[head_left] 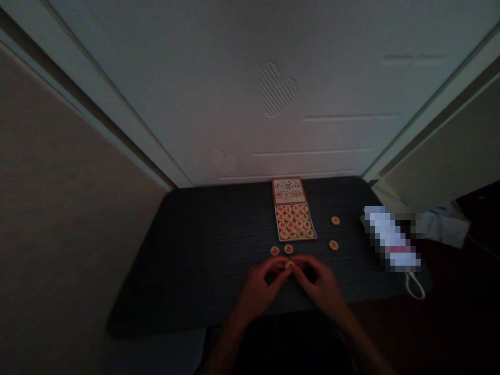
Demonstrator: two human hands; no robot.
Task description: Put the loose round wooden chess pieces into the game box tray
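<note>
Between the fingertips of both hands is a round Chinese chess piece (289, 265), partly covered by the fingers. My left hand (262, 281) pinches it from the left, and my right hand (318, 281) pinches it from the right. Just beyond the fingers lie two loose pieces, one on the left (274, 251) and one on the right (288, 249). Behind them stands an open box (276, 224) filled with rows of pieces marked in red and dark characters. Its printed lid (289, 191) lies against the far side.
Two more loose pieces, a far one (335, 221) and a nearer one (333, 245), lie right of the box on the dark table (203, 250). A blurred-out pale object (390, 237) with a white strap (414, 287) rests at the right edge. A white door panel (234, 104) with embossed hearts rises behind.
</note>
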